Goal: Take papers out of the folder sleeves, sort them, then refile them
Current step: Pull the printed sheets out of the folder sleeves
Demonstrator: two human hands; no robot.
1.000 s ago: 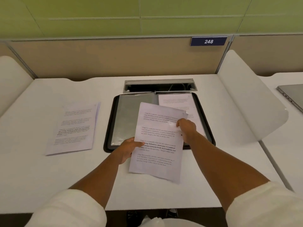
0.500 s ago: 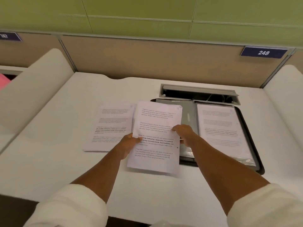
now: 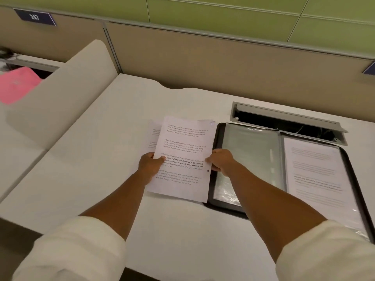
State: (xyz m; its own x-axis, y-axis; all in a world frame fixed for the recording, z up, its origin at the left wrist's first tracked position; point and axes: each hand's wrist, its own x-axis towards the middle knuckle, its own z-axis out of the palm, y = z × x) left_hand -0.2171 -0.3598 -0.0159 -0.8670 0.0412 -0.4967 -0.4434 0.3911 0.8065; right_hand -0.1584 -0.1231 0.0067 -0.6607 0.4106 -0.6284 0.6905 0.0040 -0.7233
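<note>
I hold a printed white sheet (image 3: pixel 183 151) by both side edges, just left of the open black folder (image 3: pixel 225 205). My left hand (image 3: pixel 149 165) pinches its left edge and my right hand (image 3: pixel 220 161) pinches its right edge. The sheet lies over a stack of papers (image 3: pixel 154 136) on the desk, of which only a strip shows at the left. The folder's left sleeve (image 3: pixel 249 155) looks empty and shiny. Its right sleeve holds another printed page (image 3: pixel 316 171).
The white desk (image 3: pixel 97 159) is bounded by a curved white divider (image 3: pixel 67 94) at the left and a beige back panel. A cable slot (image 3: pixel 288 122) is sunk into the desk behind the folder. A pink object (image 3: pixel 16 86) lies on the neighbouring desk.
Both hands have carried the sheet leftward from over the folder until it covers the paper stack on the left. The camera has also turned left.
</note>
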